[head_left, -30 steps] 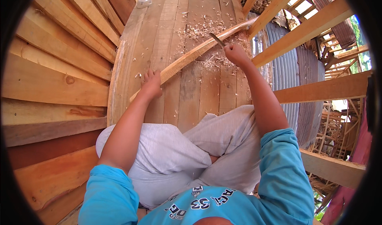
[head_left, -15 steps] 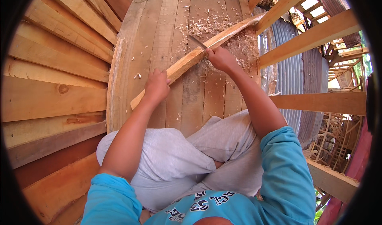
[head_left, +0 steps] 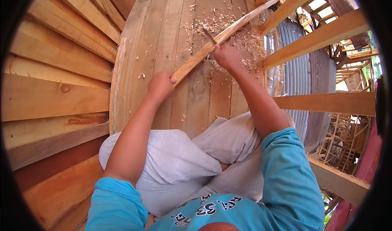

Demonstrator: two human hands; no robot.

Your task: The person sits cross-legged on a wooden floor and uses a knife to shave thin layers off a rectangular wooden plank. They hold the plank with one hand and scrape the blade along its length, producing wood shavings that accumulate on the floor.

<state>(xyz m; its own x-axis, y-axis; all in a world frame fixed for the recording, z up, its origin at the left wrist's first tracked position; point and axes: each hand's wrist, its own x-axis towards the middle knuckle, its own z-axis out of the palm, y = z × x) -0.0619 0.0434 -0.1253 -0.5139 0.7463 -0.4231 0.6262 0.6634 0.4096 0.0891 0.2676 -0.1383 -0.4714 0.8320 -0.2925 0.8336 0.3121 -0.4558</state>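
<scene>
Shifted farther out than half a second earlier, the wooden strip (head_left: pixel 194 63) slanted over the floorboards (head_left: pixel 196 104), near end clenched in the left hand (head_left: pixel 161 85), while the right hand (head_left: pixel 227 58) grasped a knife (head_left: pixel 209 35) across it, apparently over a different stretch.

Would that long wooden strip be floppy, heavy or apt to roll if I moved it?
The long wooden strip is probably stiff, as it shows no clear sag beyond the left hand. It is likely fairly light, being slim for its length. Pushed, it would perhaps slide rather than roll, since its sides look flat.
</scene>
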